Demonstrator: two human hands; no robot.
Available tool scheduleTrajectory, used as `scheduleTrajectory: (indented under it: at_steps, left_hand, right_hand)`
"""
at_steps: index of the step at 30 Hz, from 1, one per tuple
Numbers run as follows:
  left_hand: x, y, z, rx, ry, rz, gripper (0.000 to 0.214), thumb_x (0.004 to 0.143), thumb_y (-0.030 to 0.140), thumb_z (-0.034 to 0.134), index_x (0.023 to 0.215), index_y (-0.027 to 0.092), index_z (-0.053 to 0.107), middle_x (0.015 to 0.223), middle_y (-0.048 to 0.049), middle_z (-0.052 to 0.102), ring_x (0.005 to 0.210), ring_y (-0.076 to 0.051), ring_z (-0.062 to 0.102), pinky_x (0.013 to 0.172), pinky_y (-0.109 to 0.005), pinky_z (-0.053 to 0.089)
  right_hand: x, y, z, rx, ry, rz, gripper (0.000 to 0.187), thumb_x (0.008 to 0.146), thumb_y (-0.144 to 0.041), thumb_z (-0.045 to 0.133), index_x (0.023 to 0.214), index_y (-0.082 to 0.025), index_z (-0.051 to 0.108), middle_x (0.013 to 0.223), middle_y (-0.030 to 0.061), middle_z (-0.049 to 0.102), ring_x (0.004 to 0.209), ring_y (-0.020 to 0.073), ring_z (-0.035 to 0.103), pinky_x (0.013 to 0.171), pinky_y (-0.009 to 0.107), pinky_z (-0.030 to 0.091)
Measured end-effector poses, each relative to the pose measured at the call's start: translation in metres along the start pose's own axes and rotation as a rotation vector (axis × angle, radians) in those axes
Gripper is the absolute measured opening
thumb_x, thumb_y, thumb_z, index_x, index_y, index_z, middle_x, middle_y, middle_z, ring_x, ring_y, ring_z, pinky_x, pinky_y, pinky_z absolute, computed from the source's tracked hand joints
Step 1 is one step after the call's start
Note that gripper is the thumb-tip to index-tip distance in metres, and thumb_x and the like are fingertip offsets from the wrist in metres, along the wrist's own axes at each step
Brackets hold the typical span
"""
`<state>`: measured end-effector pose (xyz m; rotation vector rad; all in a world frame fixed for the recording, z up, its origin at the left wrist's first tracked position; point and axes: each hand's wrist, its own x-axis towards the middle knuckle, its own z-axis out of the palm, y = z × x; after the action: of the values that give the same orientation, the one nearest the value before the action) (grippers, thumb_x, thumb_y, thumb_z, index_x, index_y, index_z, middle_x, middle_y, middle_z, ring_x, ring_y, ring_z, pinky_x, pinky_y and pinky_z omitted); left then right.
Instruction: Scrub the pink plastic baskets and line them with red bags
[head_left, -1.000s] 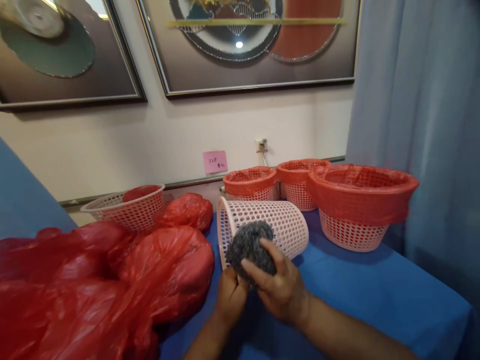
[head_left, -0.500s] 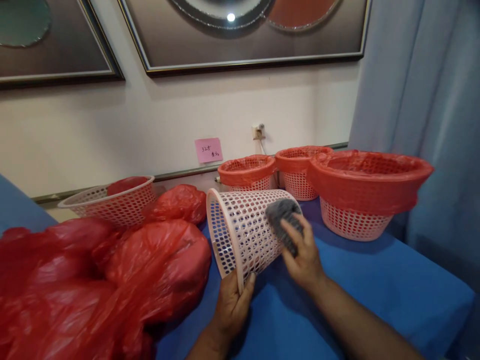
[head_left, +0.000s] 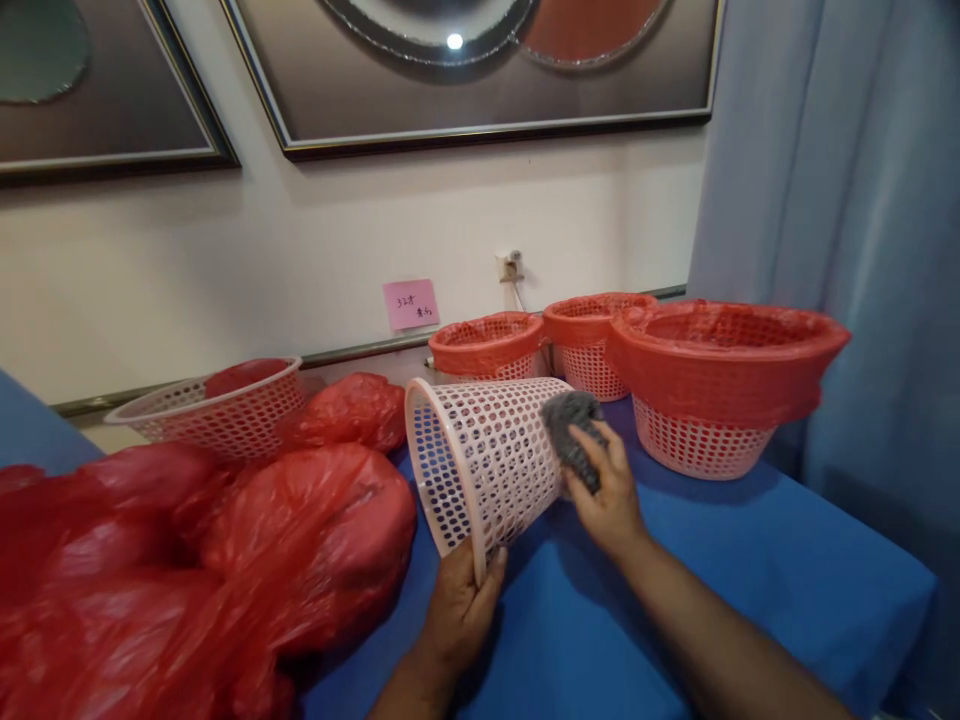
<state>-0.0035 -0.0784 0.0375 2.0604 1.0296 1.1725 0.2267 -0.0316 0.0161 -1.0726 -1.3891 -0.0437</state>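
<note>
A pale pink plastic basket with round holes lies tilted on its side, its open mouth facing left. My left hand grips its rim at the lower edge, thumb outside and fingers partly hidden behind the rim. Against the basket's base end, on the right, my right hand presses a dark grey cloth, with its fingers closed over the fabric. The cloth covers part of the basket's bottom edge.
Red plastic bags bulge across the left side. Behind them stands a white basket. Several baskets lined with red bags, including a large one, stand along the back and right of the blue-covered table. A pink note hangs on the wall.
The grey cloth in my right hand has slid a little toward the basket's base end. My left hand keeps its hold on the rim. The view has shifted slightly.
</note>
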Motion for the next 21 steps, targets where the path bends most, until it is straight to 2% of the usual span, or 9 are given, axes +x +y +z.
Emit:
scheduleTrajectory:
  at_steps: [2, 4, 7, 9, 13, 15, 17, 19, 21]
  left_hand:
    - [0.001, -0.005, 0.001, 0.003, -0.035, 0.002, 0.036, 0.096, 0.045, 0.056, 0.111, 0.019, 0.077, 0.112, -0.0105, 0.078, 0.1, -0.029, 0.073, 0.099, -0.043, 0.056]
    - [0.0, -0.009, 0.0, -0.011, -0.046, -0.006, 0.037, 0.09, 0.049, 0.065, 0.104, 0.019, 0.078, 0.103, -0.0093, 0.079, 0.088, -0.027, 0.073, 0.088, -0.039, 0.06]
    - [-0.002, -0.008, -0.006, -0.087, 0.064, -0.051, 0.046, 0.085, 0.053, 0.07, 0.112, 0.017, 0.076, 0.104, -0.0097, 0.079, 0.086, -0.026, 0.072, 0.08, -0.035, 0.061]
    - [-0.002, -0.005, -0.01, -0.132, 0.16, -0.09, 0.046, 0.09, 0.049, 0.065, 0.121, 0.015, 0.073, 0.11, -0.0108, 0.078, 0.095, -0.027, 0.073, 0.086, -0.036, 0.06]
    - [0.002, 0.001, -0.014, 0.009, 0.238, -0.005, 0.033, 0.088, 0.031, 0.065, 0.116, 0.017, 0.076, 0.114, -0.0113, 0.076, 0.111, -0.03, 0.069, 0.1, -0.042, 0.055]
    - [0.004, 0.002, -0.014, 0.131, 0.216, 0.078, 0.026, 0.083, 0.024, 0.064, 0.104, 0.017, 0.079, 0.109, -0.0113, 0.076, 0.107, -0.03, 0.069, 0.096, -0.043, 0.056]
    - [0.005, 0.002, -0.012, 0.215, 0.176, 0.106, 0.022, 0.082, 0.023, 0.062, 0.095, 0.018, 0.079, 0.103, -0.0113, 0.076, 0.102, -0.029, 0.069, 0.091, -0.043, 0.058]
    - [0.002, 0.001, -0.01, 0.242, 0.134, 0.107, 0.021, 0.082, 0.024, 0.061, 0.093, 0.018, 0.078, 0.099, -0.0114, 0.075, 0.101, -0.029, 0.069, 0.09, -0.043, 0.058]
    - [-0.002, -0.001, -0.01, 0.205, 0.12, 0.109, 0.026, 0.083, 0.03, 0.063, 0.102, 0.018, 0.076, 0.102, -0.0116, 0.075, 0.1, -0.029, 0.069, 0.09, -0.042, 0.058]
  right_hand:
    - [-0.017, -0.032, 0.0, 0.102, -0.17, -0.269, 0.062, 0.083, -0.015, 0.057, 0.144, -0.027, 0.052, 0.157, 0.0119, 0.031, 0.14, 0.0295, 0.046, 0.109, 0.048, 0.05]
    - [-0.032, -0.059, -0.001, 0.188, -0.274, -0.458, 0.066, 0.079, -0.013, 0.057, 0.144, -0.027, 0.052, 0.159, 0.0112, 0.025, 0.135, 0.028, 0.05, 0.103, 0.043, 0.054]
    - [-0.037, -0.066, -0.001, 0.234, -0.321, -0.571, 0.063, 0.076, -0.013, 0.057, 0.138, -0.025, 0.057, 0.154, 0.0112, 0.032, 0.13, 0.0263, 0.053, 0.1, 0.04, 0.056]
    - [-0.03, -0.05, 0.001, 0.181, -0.295, -0.483, 0.06, 0.077, -0.012, 0.056, 0.135, -0.024, 0.059, 0.151, 0.0112, 0.037, 0.133, 0.0267, 0.052, 0.104, 0.041, 0.054]
    - [-0.006, 0.0, 0.006, -0.001, 0.019, 0.084, 0.046, 0.084, -0.02, 0.057, 0.129, -0.021, 0.063, 0.14, 0.0148, 0.048, 0.132, 0.0318, 0.053, 0.111, 0.056, 0.046]
    - [0.0, 0.011, 0.007, -0.036, 0.099, 0.216, 0.044, 0.086, -0.025, 0.058, 0.13, -0.021, 0.063, 0.136, 0.0147, 0.051, 0.129, 0.0325, 0.054, 0.112, 0.06, 0.044]
    - [-0.004, 0.002, 0.004, -0.017, 0.043, 0.112, 0.048, 0.087, -0.024, 0.058, 0.135, -0.023, 0.059, 0.142, 0.0142, 0.047, 0.134, 0.0319, 0.051, 0.113, 0.058, 0.043]
    - [-0.018, -0.023, 0.0, 0.044, -0.088, -0.137, 0.055, 0.086, -0.018, 0.057, 0.141, -0.026, 0.055, 0.151, 0.0132, 0.038, 0.138, 0.0301, 0.048, 0.112, 0.052, 0.046]
    - [-0.033, -0.051, -0.002, 0.114, -0.208, -0.412, 0.061, 0.083, -0.016, 0.057, 0.143, -0.028, 0.053, 0.156, 0.0119, 0.031, 0.136, 0.0284, 0.05, 0.106, 0.045, 0.053]
